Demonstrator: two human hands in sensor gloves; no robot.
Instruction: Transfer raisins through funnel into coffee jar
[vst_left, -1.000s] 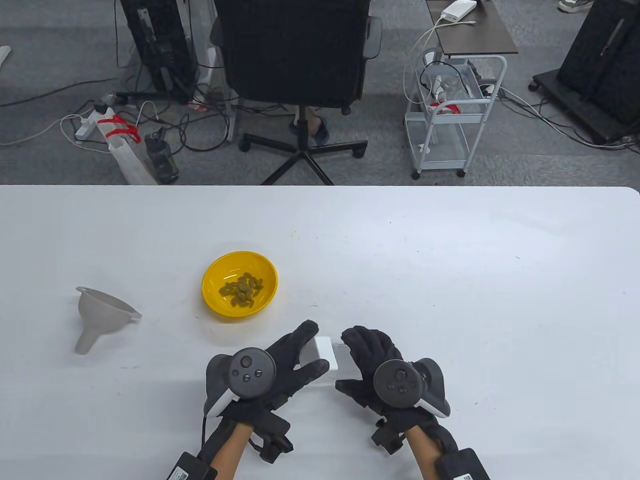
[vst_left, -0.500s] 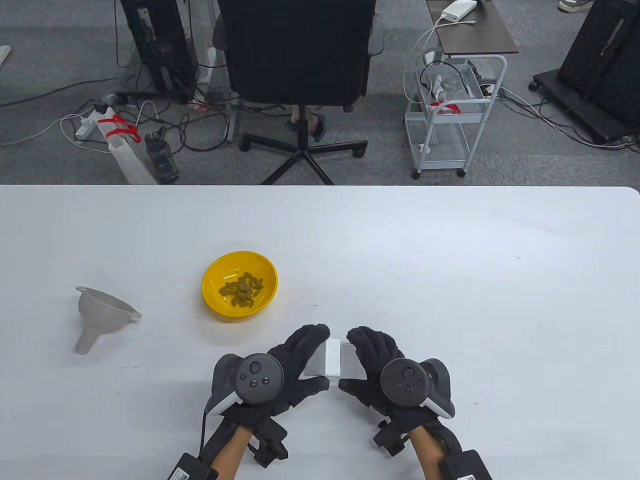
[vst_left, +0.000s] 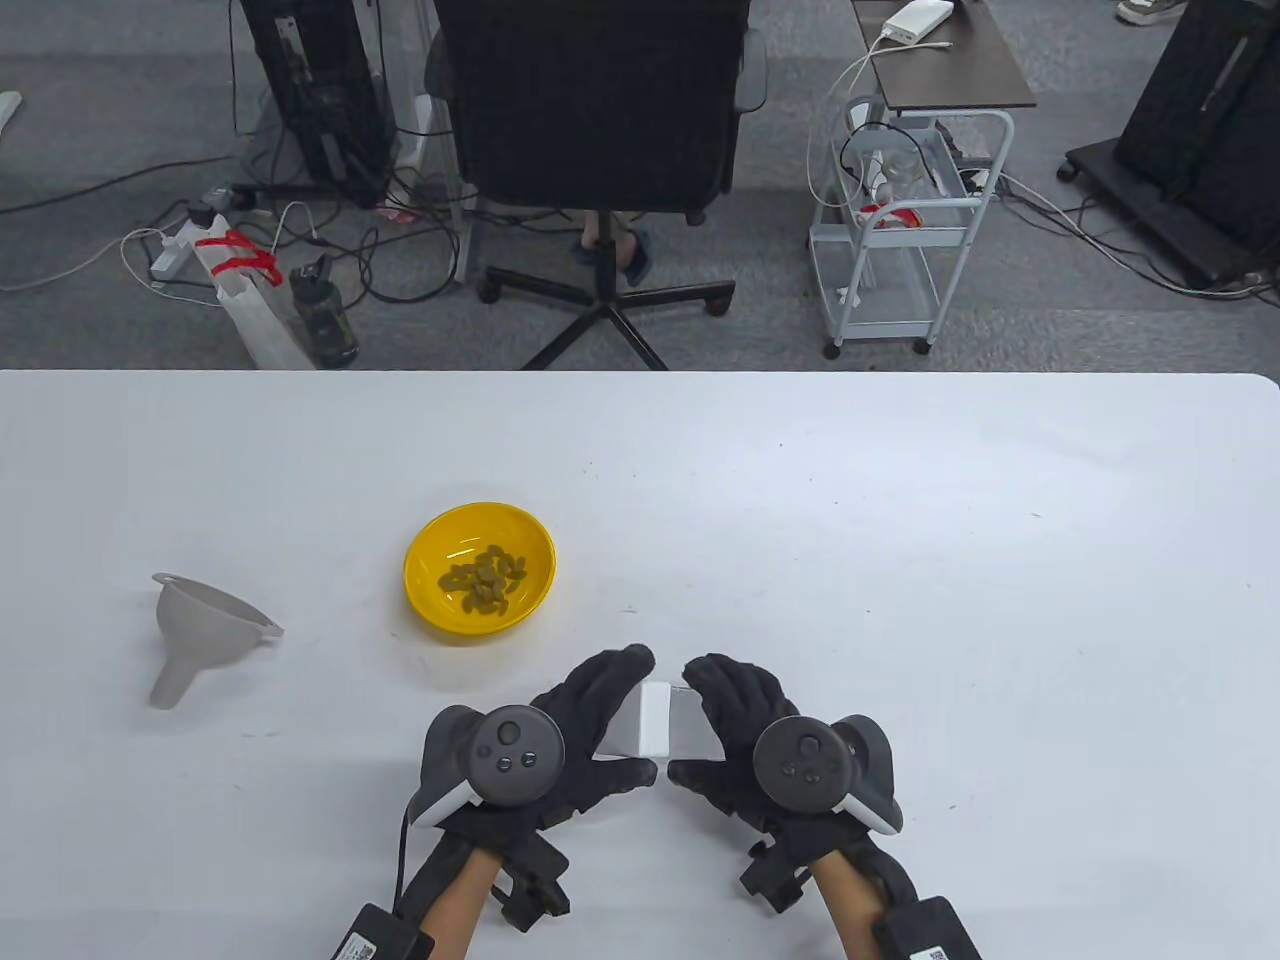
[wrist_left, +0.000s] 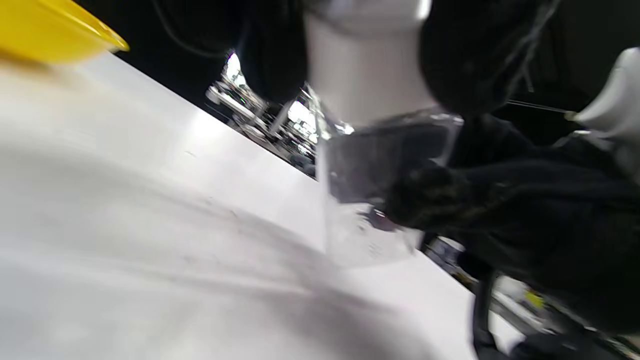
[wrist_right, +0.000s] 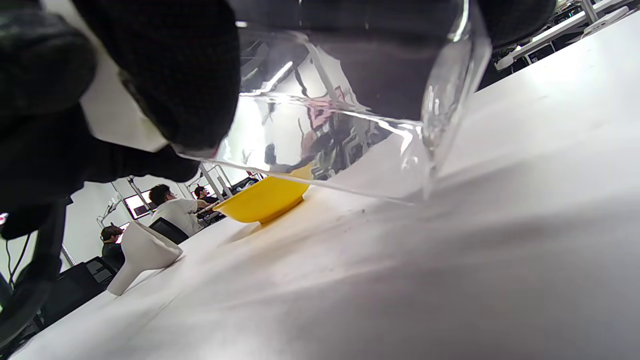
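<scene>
- White worktop (vst_left: 900, 600) fills the lower two thirds of the table view, and everything I need sits in its lower left and bottom centre, within easy reach.
- Clear glass coffee jar (vst_left: 690, 722) with its white lid (vst_left: 642, 720) is at bottom centre, tipped over sideways between my palms. In the right wrist view one lower edge touches the surface; I judge it is tilted so the lid can be twisted off.
- My left hand (vst_left: 570, 735) has its grip wrapped around the lid, fingers curled over the top and thumb beneath.
- My right hand (vst_left: 745, 745) clasps the glass body, bracing it against the turn.
- Yellow bowl (vst_left: 479, 568) sits left of centre, just above my left hand, so pouring will be a short move.
- Grey funnel (vst_left: 205, 630) lies on its side at far left, untouched; it waits until the jar is open.
- Raisins (vst_left: 485, 578) are heaped in the bowl's middle, none transferred yet.
</scene>
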